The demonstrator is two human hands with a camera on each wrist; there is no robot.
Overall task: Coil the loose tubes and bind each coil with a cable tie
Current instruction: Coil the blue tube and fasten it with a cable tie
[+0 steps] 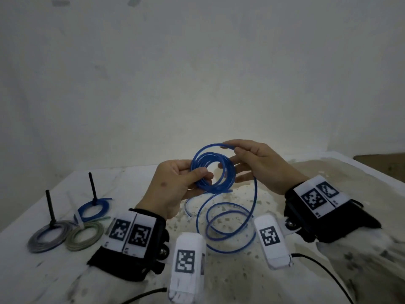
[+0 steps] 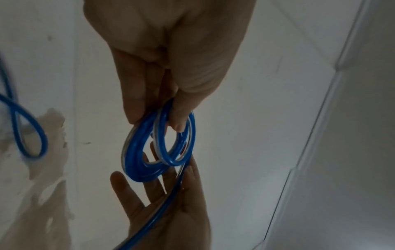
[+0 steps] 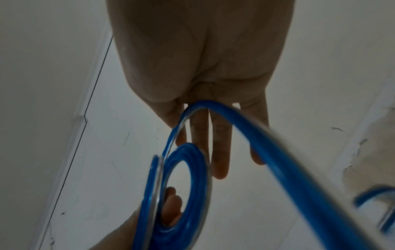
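Coiling under way. Left hand (image 1: 175, 185) pinches the blue coil (image 1: 212, 172) between thumb and fingers. Right hand (image 1: 258, 165) pinches the feeding tube (image 1: 255, 194) above the coil, other fingers straight behind it. Loose loops hang below both hands. Next: lay another turn; tie not yet due.

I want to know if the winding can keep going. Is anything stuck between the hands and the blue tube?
Nothing visible is. The left hand pinches the blue coil, the right hand guides the tube, and the loose tube lies free on the table.
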